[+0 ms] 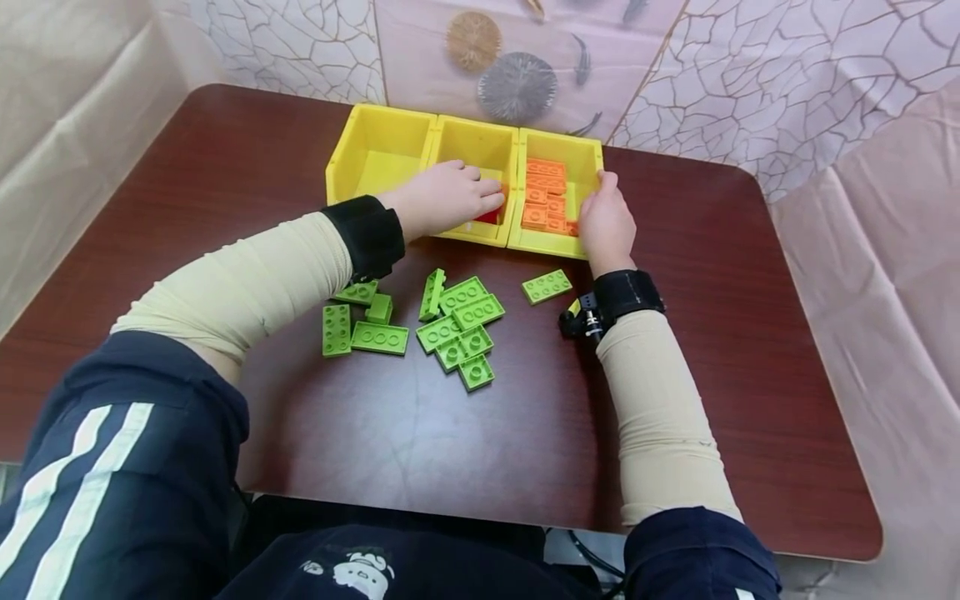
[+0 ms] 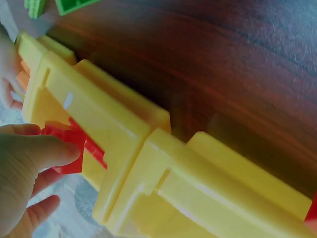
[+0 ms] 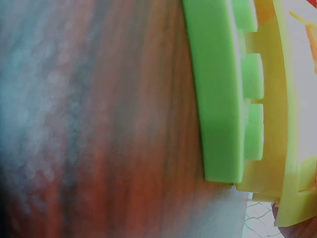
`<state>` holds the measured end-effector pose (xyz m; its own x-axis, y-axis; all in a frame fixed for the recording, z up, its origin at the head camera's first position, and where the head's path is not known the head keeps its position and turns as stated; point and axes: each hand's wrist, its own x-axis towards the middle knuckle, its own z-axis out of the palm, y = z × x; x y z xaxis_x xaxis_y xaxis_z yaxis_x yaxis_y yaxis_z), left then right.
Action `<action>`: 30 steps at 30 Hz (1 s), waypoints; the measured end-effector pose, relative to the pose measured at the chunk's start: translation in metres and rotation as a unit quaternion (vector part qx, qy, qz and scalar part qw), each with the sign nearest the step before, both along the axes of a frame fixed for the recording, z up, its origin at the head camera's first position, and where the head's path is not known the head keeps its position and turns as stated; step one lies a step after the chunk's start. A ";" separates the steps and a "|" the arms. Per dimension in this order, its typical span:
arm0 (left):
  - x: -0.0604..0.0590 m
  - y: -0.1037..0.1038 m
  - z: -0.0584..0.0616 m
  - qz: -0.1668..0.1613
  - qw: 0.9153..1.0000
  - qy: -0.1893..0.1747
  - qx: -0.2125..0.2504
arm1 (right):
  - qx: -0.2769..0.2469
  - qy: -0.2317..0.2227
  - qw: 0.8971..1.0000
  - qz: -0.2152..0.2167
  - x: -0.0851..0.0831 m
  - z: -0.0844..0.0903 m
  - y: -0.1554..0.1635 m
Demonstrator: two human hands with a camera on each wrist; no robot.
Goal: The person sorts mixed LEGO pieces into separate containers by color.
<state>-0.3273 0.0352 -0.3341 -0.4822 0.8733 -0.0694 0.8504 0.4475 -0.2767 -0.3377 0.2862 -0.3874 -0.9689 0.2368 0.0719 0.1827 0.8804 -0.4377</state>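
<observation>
Over the middle compartment of a yellow three-part bin [image 1: 343, 158] is my left hand [image 1: 442, 198]. In the left wrist view, its thumb and fingers pinch a red brick [image 2: 74, 166], with more red right beside it inside the compartment. My right hand [image 1: 609, 218] grips the outer wall of the right compartment, fingers curled over the rim. Orange bricks [image 1: 546, 179] lie together in that compartment. A single green brick [image 1: 547, 287] lies on the table just left of my right wrist; a green brick [image 3: 218, 99] looms large in the right wrist view.
In front of the bin, several green bricks [image 1: 459, 325] lie clustered on the dark brown table [image 1: 360, 417]. Another group of green bricks [image 1: 379, 337] sits further left, partly beneath my left forearm. Patterned cloth [image 1: 300, 50] hangs behind the table's back edge.
</observation>
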 end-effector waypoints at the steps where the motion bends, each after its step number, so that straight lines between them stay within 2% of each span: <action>1: 0.000 0.001 -0.001 -0.003 1.000 -0.008 -0.003 | -0.001 0.000 1.000 0.001 0.000 0.000 -0.001; 3: 0.000 0.001 -0.004 0.002 0.999 -0.039 -0.001 | -0.001 -0.002 1.000 0.003 0.001 0.000 -0.002; 5: 0.000 0.001 -0.006 0.026 0.996 -0.081 0.012 | -0.001 -0.002 1.000 0.004 0.001 0.001 -0.003; 7: 0.000 0.000 -0.008 0.085 0.983 -0.156 0.050 | -0.001 -0.003 1.000 0.003 0.001 0.003 -0.003; 8: 0.000 0.000 -0.008 0.102 0.977 -0.178 0.064 | 0.000 -0.004 1.000 0.003 0.001 0.003 -0.003; 10: 0.000 0.000 -0.010 0.122 0.967 -0.207 0.090 | 0.000 -0.005 1.000 0.003 0.001 0.004 -0.002; 12: -0.001 0.000 -0.012 0.126 0.961 -0.223 0.107 | -0.001 -0.009 1.000 0.001 0.001 0.003 -0.002; 14: -0.001 0.000 -0.015 0.099 0.968 -0.206 0.105 | -0.003 -0.012 1.000 0.000 0.001 0.002 -0.001; 18: -0.001 -0.003 -0.019 0.086 0.968 -0.191 0.139 | -0.007 -0.015 1.000 -0.001 0.002 0.000 -0.002; 24: 0.005 -0.018 -0.015 0.033 0.975 -0.119 0.182 | -0.006 -0.008 1.000 0.000 0.003 0.003 -0.004; 28: 0.015 -0.038 -0.006 0.014 0.973 -0.097 0.207 | -0.004 -0.009 1.000 0.000 0.004 0.004 -0.003; 30: 0.019 -0.051 -0.002 0.018 0.971 -0.099 0.218 | -0.002 -0.008 1.000 -0.002 0.003 0.004 -0.002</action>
<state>-0.3080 -0.0158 -0.3364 -0.5282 0.8231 0.2085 0.8490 0.5160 0.1138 -0.3343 0.2840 -0.3837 -0.9690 0.2410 0.0552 0.1934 0.8779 -0.4382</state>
